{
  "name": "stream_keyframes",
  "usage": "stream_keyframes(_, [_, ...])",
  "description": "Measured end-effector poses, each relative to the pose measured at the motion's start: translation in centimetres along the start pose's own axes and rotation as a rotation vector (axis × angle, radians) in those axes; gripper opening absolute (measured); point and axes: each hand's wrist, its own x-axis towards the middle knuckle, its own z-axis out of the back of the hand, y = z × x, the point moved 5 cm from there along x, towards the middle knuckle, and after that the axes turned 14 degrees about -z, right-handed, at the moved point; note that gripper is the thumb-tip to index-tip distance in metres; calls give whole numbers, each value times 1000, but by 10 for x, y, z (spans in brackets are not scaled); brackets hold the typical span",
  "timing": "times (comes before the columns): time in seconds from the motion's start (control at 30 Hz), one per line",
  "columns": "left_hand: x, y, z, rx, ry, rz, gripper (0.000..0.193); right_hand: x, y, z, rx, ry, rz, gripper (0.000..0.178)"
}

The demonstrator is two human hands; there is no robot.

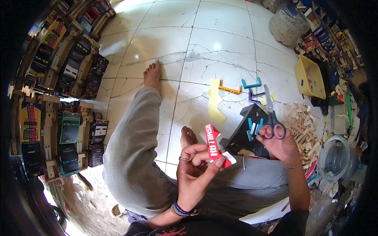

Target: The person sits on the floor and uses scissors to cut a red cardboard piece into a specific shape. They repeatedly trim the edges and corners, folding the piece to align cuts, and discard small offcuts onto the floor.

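Note:
Pinched between thumb and fingers, a red sticker strip [213,143] with white lettering is in my left hand [195,179]. A white corner of its backing shows by the thumb. My right hand [284,148] grips scissors [271,112] with pink and black handles, blades pointing up and away from me. The scissors are apart from the strip. A black box-shaped piece [240,135] with teal and white strips on it lies by my right leg, partly behind the right hand. Yellow paper [214,102], an orange lettered strip [229,90], a teal cut strip [251,83] and a purple one [253,100] are on the tiles beyond.
Small wood pieces [301,133] are heaped on the right, near a yellow basin [309,76] and a coil of clear tubing [334,159]. Wooden racks with painted panels [69,128] line the left. My legs [136,137] and bare feet rest on the cracked tile floor [169,39].

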Motion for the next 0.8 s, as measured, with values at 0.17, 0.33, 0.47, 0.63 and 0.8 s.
stream_keyframes(0.17, [-6,4,-6,39,138,-25,43,10,-34,-28,-16,7,-192,32])
stream_keyframes(0.33, [-5,5,-18,274,320,-140,44,2,-42,-35,111,158,-190,44])
stream_keyframes(0.47, [-5,3,-28,592,583,-203,46,-1,-51,-27,147,28,-182,33])
stream_keyframes(0.63, [-10,8,-33,600,430,-138,31,-3,-54,-25,85,-115,-130,25])
stream_keyframes(0.8, [-5,5,-41,814,543,-406,26,-4,-55,-28,130,-205,-64,26])
